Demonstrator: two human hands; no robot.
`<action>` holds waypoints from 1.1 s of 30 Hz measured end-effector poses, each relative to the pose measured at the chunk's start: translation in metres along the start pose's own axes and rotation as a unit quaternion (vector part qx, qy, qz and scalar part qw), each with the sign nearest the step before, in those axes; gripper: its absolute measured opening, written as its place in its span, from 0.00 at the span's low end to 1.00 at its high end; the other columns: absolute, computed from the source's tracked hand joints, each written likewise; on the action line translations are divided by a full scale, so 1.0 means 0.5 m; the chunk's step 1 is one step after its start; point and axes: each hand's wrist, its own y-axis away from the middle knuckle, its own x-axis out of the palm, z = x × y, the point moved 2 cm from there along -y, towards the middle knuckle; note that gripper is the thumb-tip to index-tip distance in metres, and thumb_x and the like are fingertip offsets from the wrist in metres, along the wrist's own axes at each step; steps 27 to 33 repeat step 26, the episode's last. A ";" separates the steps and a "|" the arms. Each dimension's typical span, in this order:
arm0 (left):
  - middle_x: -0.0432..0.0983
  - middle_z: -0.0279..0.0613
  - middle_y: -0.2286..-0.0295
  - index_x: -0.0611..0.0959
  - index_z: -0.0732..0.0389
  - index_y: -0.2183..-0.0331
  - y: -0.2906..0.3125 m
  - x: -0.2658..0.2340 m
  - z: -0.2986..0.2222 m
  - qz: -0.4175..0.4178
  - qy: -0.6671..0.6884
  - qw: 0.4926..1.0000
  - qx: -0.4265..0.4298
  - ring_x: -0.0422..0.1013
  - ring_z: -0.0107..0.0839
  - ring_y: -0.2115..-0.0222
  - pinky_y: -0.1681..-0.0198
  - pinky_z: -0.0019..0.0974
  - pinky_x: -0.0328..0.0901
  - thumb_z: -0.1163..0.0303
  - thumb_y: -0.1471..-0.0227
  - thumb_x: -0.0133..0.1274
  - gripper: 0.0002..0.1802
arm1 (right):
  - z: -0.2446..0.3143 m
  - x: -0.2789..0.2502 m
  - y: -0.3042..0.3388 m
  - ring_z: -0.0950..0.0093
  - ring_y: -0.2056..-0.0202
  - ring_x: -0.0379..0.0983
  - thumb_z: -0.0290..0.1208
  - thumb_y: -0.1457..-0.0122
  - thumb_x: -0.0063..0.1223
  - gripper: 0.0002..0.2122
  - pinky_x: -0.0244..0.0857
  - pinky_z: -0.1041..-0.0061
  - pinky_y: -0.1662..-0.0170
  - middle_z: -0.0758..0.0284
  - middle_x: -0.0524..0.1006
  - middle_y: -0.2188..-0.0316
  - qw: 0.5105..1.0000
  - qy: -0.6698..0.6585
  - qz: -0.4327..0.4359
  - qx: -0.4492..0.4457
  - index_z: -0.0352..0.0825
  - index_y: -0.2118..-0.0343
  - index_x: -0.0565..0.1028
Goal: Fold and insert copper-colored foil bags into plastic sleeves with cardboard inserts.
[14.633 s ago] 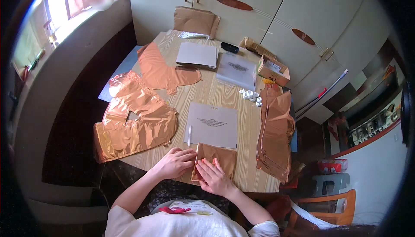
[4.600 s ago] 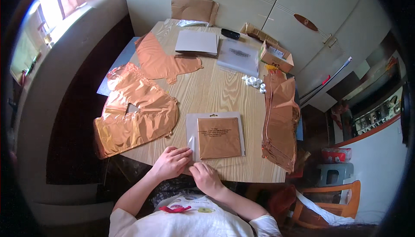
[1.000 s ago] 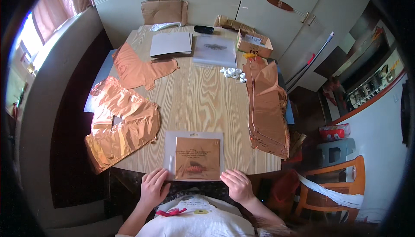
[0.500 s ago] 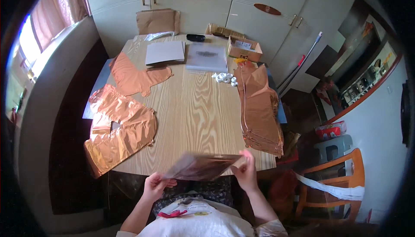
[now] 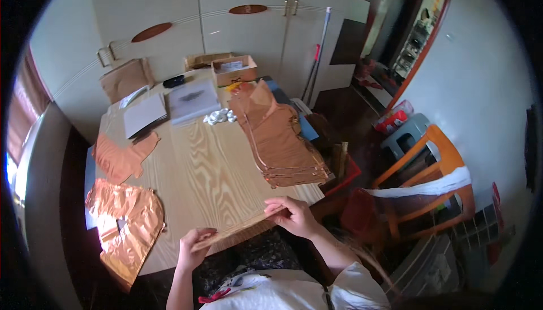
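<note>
A thin, flat brownish sheet or board (image 5: 235, 229), seen nearly edge-on, spans the space between my hands at the table's near edge. My left hand (image 5: 192, 249) is closed on its left end, thumb on top. At the opposite end, my right hand (image 5: 295, 217) pinches it between thumb and fingers. Left of my left hand lies a shiny, crinkled copper-coloured foil piece (image 5: 138, 211) with a small hole, partly over the table edge. A duller orange-copper foil piece (image 5: 117, 157) lies beyond it. Past my right hand rests a stack of flat copper-coloured foil pieces (image 5: 280, 143).
Toward the back of the wooden table (image 5: 198, 168) are white sheets (image 5: 145, 115), a translucent plastic packet (image 5: 193, 103), white ribbon rolls (image 5: 219, 116), a black object (image 5: 173, 81) and an open cardboard box (image 5: 235, 72). A brown paper packet (image 5: 129, 78) leans on the cabinet. A wooden chair (image 5: 449, 157) stands right.
My view has swung to the right, so the table sits farther left. The held piece has turned from showing its dark face to nearly edge-on; both hands are on it now.
</note>
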 end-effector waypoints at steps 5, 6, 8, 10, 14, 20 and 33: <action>0.82 0.45 0.69 0.84 0.62 0.64 -0.038 0.061 -0.036 0.052 0.043 0.995 0.070 0.79 0.37 0.69 0.64 0.34 0.71 0.79 0.50 0.56 0.09 | 0.005 -0.093 0.054 0.84 0.75 0.71 0.19 0.50 0.64 0.17 0.65 0.83 0.74 0.69 0.79 0.66 0.992 0.099 -0.069 0.023 0.35 0.56 0.76; 0.82 0.45 0.69 0.84 0.63 0.65 -0.043 0.076 -0.045 0.056 0.040 0.996 0.050 0.78 0.37 0.69 0.64 0.33 0.70 0.79 0.49 0.56 0.08 | 0.009 -0.115 0.071 0.85 0.77 0.69 0.20 0.49 0.64 0.16 0.63 0.84 0.74 0.70 0.79 0.67 0.983 0.117 -0.120 0.080 0.35 0.57 0.76; 0.81 0.43 0.69 0.84 0.63 0.66 -0.057 0.101 -0.071 0.059 0.035 0.997 0.017 0.78 0.36 0.69 0.63 0.32 0.69 0.80 0.48 0.55 0.06 | -0.036 -0.164 0.109 0.90 0.78 0.62 0.21 0.47 0.62 0.14 0.58 0.87 0.75 0.72 0.77 0.67 0.959 -0.005 -0.250 0.137 0.36 0.56 0.76; 0.80 0.38 0.70 0.82 0.65 0.66 -0.071 0.139 -0.062 -0.020 0.142 0.989 0.020 0.75 0.27 0.71 0.65 0.28 0.67 0.80 0.45 0.55 0.04 | -0.131 -0.227 0.164 0.89 0.76 0.62 0.26 0.42 0.60 0.13 0.59 0.87 0.72 0.73 0.76 0.66 0.933 0.001 -0.301 0.197 0.36 0.54 0.75; 0.76 0.31 0.72 0.80 0.64 0.67 -0.065 0.172 -0.018 -0.104 0.335 0.918 -0.186 0.69 0.19 0.73 0.70 0.25 0.63 0.77 0.44 0.55 0.02 | -0.432 -0.367 0.312 0.74 0.59 0.73 0.40 0.39 0.56 0.18 0.65 0.74 0.55 0.66 0.77 0.62 0.848 0.126 -0.327 0.398 0.34 0.51 0.74; 0.75 0.31 0.72 0.79 0.64 0.64 -0.024 0.122 0.029 -0.109 0.221 0.952 -0.181 0.69 0.21 0.71 0.68 0.28 0.64 0.72 0.44 0.57 0.07 | -0.821 -0.515 0.392 0.55 0.44 0.68 0.59 0.49 0.60 0.40 0.61 0.60 0.43 0.54 0.72 0.45 0.767 0.216 -0.227 0.561 0.33 0.41 0.65; 0.77 0.38 0.67 0.79 0.67 0.59 0.194 0.054 0.206 -0.091 0.104 0.968 -0.210 0.71 0.29 0.65 0.59 0.34 0.66 0.76 0.47 0.56 0.12 | -0.889 -0.431 0.269 0.52 0.49 0.72 0.60 0.47 0.55 0.36 0.66 0.56 0.48 0.49 0.75 0.51 0.748 0.242 -0.178 0.592 0.35 0.43 0.69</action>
